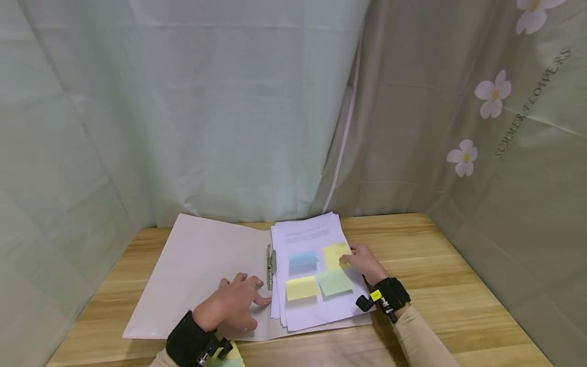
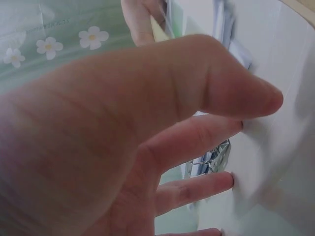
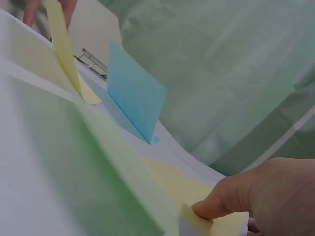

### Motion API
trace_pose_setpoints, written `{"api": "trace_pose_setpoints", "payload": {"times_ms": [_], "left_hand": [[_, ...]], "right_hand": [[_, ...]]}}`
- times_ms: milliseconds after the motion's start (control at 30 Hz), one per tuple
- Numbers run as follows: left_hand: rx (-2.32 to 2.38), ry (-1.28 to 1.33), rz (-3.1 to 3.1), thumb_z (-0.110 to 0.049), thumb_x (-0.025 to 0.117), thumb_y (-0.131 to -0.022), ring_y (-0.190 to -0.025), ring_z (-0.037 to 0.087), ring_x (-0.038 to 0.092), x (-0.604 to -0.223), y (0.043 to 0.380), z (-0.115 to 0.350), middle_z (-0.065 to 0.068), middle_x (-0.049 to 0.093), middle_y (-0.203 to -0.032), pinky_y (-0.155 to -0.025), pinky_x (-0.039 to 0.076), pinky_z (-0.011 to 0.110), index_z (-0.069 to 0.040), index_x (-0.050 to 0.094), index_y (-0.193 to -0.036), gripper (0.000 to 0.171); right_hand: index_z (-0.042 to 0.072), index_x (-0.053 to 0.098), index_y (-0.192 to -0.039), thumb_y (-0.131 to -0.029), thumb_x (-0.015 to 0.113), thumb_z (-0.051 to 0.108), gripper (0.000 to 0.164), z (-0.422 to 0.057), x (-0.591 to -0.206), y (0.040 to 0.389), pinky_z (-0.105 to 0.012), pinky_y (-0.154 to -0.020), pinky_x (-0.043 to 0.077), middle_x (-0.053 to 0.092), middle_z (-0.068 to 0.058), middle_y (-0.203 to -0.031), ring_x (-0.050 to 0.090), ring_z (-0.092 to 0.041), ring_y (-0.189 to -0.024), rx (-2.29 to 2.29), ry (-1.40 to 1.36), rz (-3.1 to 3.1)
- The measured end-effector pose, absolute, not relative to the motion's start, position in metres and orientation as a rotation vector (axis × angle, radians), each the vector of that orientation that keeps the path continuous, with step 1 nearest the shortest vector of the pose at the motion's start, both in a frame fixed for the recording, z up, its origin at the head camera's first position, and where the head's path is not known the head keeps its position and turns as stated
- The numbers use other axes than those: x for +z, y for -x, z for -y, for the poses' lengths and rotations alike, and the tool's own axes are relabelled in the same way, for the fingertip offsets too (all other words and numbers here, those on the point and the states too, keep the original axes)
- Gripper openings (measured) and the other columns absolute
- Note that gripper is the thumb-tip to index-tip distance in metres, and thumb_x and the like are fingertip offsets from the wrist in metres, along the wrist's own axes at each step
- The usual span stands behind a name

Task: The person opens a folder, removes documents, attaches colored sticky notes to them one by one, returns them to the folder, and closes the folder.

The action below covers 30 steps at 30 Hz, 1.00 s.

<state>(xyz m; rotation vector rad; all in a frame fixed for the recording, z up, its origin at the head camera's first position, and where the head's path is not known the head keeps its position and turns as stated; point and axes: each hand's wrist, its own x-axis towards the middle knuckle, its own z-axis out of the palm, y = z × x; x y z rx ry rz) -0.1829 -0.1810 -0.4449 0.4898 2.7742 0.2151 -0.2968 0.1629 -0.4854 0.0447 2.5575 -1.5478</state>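
An open white folder (image 1: 197, 265) lies on the table, with a metal ring clip (image 1: 270, 267) along its spine. Loose papers (image 1: 307, 317) are stacked over its right side. The top sheet bears a blue sticky note (image 1: 302, 259), a green one (image 1: 335, 283), a lower yellow one (image 1: 301, 288) and an upper yellow one (image 1: 332, 255). My right hand (image 1: 367, 265) pinches the stack's right edge, thumb on the upper yellow note and fingers beneath. Fingers spread, my left hand (image 1: 234, 303) rests on the folder beside the clip, its fingertips near the papers' left edge.
More sticky notes (image 1: 231, 357), yellow and green, lie at the table's front edge, partly hidden by the left wrist. The wooden table (image 1: 440, 285) extends right of the folder. Curtains (image 1: 229, 112) stand behind and at both sides.
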Motion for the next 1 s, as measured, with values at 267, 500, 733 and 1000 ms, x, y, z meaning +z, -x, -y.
{"api": "trace_pose_setpoints", "payload": {"times_ms": [267, 500, 733, 1000], "left_hand": [[0.224, -0.475, -2.766, -0.028, 0.097, -0.081, -0.154, 0.047, 0.048, -0.444, 0.182, 0.181, 0.007, 0.064, -0.158, -0.118, 0.041, 0.079, -0.029, 0.084, -0.134, 0.055], [0.221, -0.472, -2.765, -0.028, 0.097, -0.081, -0.154, 0.048, 0.048, -0.444, 0.18, 0.181, 0.007, 0.064, -0.159, -0.118, 0.041, 0.079, -0.03, 0.084, -0.135, 0.055], [0.212, -0.474, -2.768, -0.027, 0.096, -0.081, -0.156, 0.049, 0.047, -0.448, 0.181, 0.182, 0.006, 0.064, -0.159, -0.119, 0.04, 0.08, -0.031, 0.084, -0.134, 0.055], [0.234, -0.478, -2.772, -0.027, 0.097, -0.081, -0.155, 0.049, 0.047, -0.445, 0.18, 0.181, 0.007, 0.064, -0.159, -0.119, 0.04, 0.08, -0.029, 0.085, -0.134, 0.054]], "right_hand": [[-0.013, 0.063, -0.147, -0.099, 0.073, 0.012, 0.055, -0.163, -0.484, 0.295, -0.041, -0.101, 0.048, 0.07, -0.028, -0.145, 0.059, -0.03, -0.116, -1.44, 0.046, -2.557], [-0.01, 0.061, -0.151, -0.111, 0.068, 0.032, 0.058, -0.185, -0.466, 0.291, -0.033, -0.077, 0.065, 0.073, -0.018, -0.119, 0.071, -0.021, -0.092, -1.327, 0.035, -2.582], [-0.015, 0.056, -0.153, -0.114, 0.06, 0.021, 0.053, -0.198, -0.462, 0.29, -0.031, -0.071, 0.066, 0.071, -0.01, -0.094, 0.071, -0.015, -0.073, -1.428, 0.066, -2.526], [-0.007, 0.063, -0.145, -0.111, 0.065, 0.022, 0.045, -0.173, -0.465, 0.284, -0.033, -0.072, 0.068, 0.065, -0.011, -0.091, 0.066, -0.02, -0.074, -1.338, 0.059, -2.544]]}}
